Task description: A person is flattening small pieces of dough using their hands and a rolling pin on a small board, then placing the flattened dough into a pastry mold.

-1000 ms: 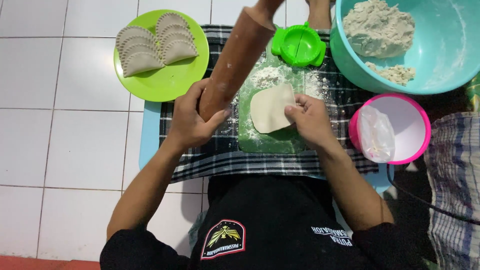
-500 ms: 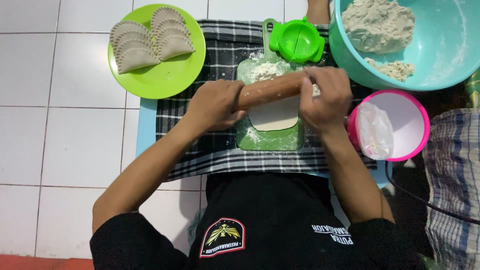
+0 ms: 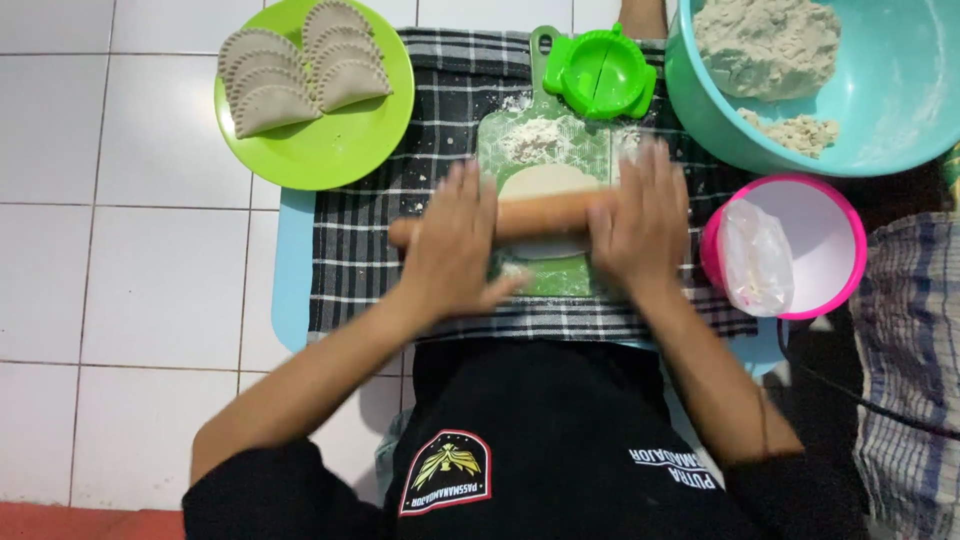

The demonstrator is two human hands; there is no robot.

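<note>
Head view: compared with half a second ago, the wooden rolling pin (image 3: 540,215) sits lower on the green cutting board (image 3: 545,200), so the one dough disc (image 3: 545,185) under it is being flattened further. The left hand (image 3: 455,245) and right hand (image 3: 640,220) press flat and open on the pin's ends. Left of the board, one lime plate (image 3: 330,150) carries six folded pastries (image 3: 300,70); above it lies one green press mould (image 3: 600,70); to its right are one teal bowl (image 3: 900,100) and one pink bowl (image 3: 810,230).
</note>
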